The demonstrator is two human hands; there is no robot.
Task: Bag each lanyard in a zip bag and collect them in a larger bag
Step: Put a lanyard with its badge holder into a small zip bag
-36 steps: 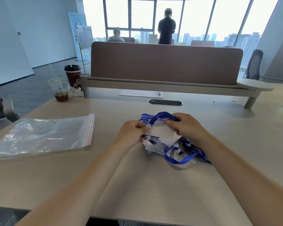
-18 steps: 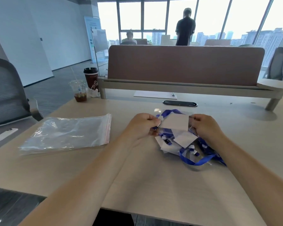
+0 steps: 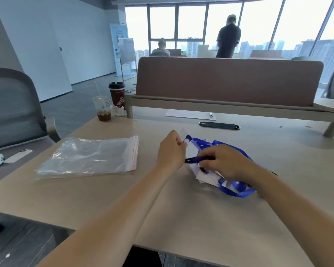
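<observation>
The wide pale wooden desk (image 3: 201, 224) fills the view, its near edge running across the bottom, with bare surface open in front of both forearms. On the left lies the large clear plastic zip bag with a red seal strip (image 3: 89, 157), flat, seal side toward the hands, well apart from them with bare desk between. Right of centre sits a tangled heap of blue ribbon lanyards (image 3: 237, 191) with white cards, loops spilling toward the right. Over it sits the right hand (image 3: 228, 162), knuckles up, fingers curled tight around one blue strap, its dark end poking out just beside the left palm. The left hand (image 3: 170, 151) is closed in a narrow pinch, thumb against fingertips, gripping the top edge of the small clear plastic zip bag (image 3: 191, 149), which is lifted off the desk at that corner. How wide the bag's mouth gapes, I cannot tell. Off at the desk's far left corner stand a brown paper cup with a black lid (image 3: 117, 95) and a clear plastic cup of dark drink (image 3: 103, 108), well apart from the hands.
</observation>
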